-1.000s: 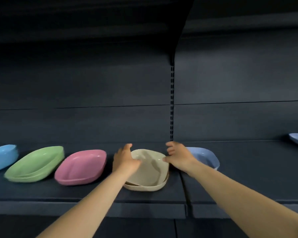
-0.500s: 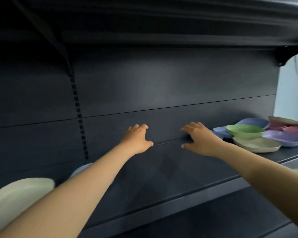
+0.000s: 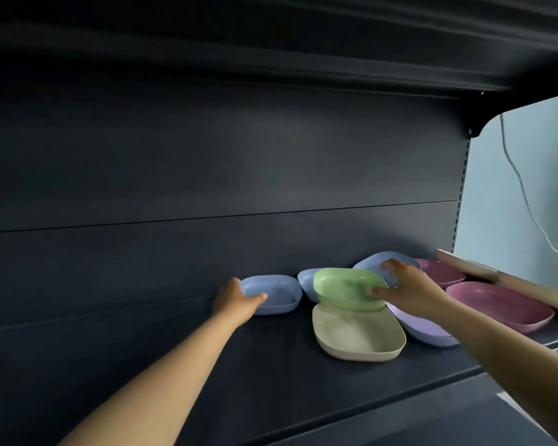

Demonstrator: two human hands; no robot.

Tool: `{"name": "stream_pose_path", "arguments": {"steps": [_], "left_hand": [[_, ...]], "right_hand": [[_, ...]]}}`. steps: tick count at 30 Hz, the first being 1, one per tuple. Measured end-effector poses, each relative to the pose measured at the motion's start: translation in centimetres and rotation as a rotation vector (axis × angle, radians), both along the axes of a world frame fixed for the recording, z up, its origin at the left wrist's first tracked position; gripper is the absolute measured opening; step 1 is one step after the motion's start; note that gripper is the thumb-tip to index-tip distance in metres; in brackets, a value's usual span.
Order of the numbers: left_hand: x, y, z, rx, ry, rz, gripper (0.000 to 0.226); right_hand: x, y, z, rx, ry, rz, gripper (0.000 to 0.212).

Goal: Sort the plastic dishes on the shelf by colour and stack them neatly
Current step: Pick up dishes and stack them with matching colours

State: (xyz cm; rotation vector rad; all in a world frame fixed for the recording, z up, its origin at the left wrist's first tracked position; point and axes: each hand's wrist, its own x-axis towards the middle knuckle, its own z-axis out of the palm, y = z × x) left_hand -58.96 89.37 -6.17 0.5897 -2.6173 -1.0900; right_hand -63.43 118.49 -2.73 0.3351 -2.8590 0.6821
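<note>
Gripping a blue dish point(image 3: 270, 294), the left hand point(image 3: 235, 300); right hand point(image 3: 406, 286) fingers pinch the green dish point(image 3: 346, 289) above cream point(image 3: 356, 334), purple point(image 3: 422, 329) and pink dishes point(image 3: 499, 300)

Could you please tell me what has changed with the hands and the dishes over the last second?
Both hands let go of the cream dishes and moved right along the shelf. The left hand now has its grip on a blue dish; the right hand has taken the green dish, tilted over the beige dish. The pile's other dishes look unmoved.
</note>
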Motion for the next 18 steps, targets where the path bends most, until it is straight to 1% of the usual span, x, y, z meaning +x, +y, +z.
{"name": "stream_pose_path", "arguments": {"steps": [2,3,5,7,9,11,13,14,15,16,17,18], "left_hand": [[-1.8,0.5,-0.9,0.12,-0.019,0.091,0.077],[-2.6,0.6,-1.3,0.147,-0.041,0.121,0.08],[-4.1,0.6,-1.9,0.135,-0.089,0.173,0.088],[-5.3,0.4,-2.0,0.102,-0.142,0.214,0.099],[-6.1,0.4,-1.8,0.085,-0.207,0.242,0.106],[-6.4,0.3,-1.5,0.117,-0.216,0.25,0.106],[-6.3,0.2,-1.6,0.187,-0.152,0.265,0.096],[-6.2,0.2,-1.7,0.22,-0.109,0.275,0.09],[-6.0,0.1,-1.9,0.256,-0.063,0.286,0.083],[-5.8,0.0,-2.1,0.301,-0.017,0.295,0.077],[-5.5,-0.2,-2.3,0.348,0.026,0.303,0.071],[-5.1,-0.3,-2.4,0.389,0.062,0.31,0.065]], "right_hand": [[-2.6,0.8,-0.8,-0.046,-0.082,-0.025,0.088],[-3.7,0.9,-1.2,-0.06,-0.119,-0.028,0.095],[-5.9,0.9,-2.1,-0.087,-0.176,-0.012,0.106],[-7.4,0.8,-2.5,-0.157,-0.244,0.015,0.11],[-8.9,0.7,-2.8,-0.184,-0.321,0.02,0.109],[-10.0,0.6,-3.0,-0.197,-0.364,0.029,0.104],[-10.7,0.4,-3.1,-0.231,-0.375,0.043,0.097],[-11.1,0.3,-3.2,-0.25,-0.38,0.044,0.09],[-11.5,0.2,-3.2,-0.284,-0.398,0.04,0.075],[-11.5,0.1,-2.9,-0.323,-0.423,0.04,0.056],[-11.7,-0.1,-2.8,-0.38,-0.45,0.035,0.043],[-12.2,-0.1,-3.0,-0.451,-0.478,0.037,0.042]]}}
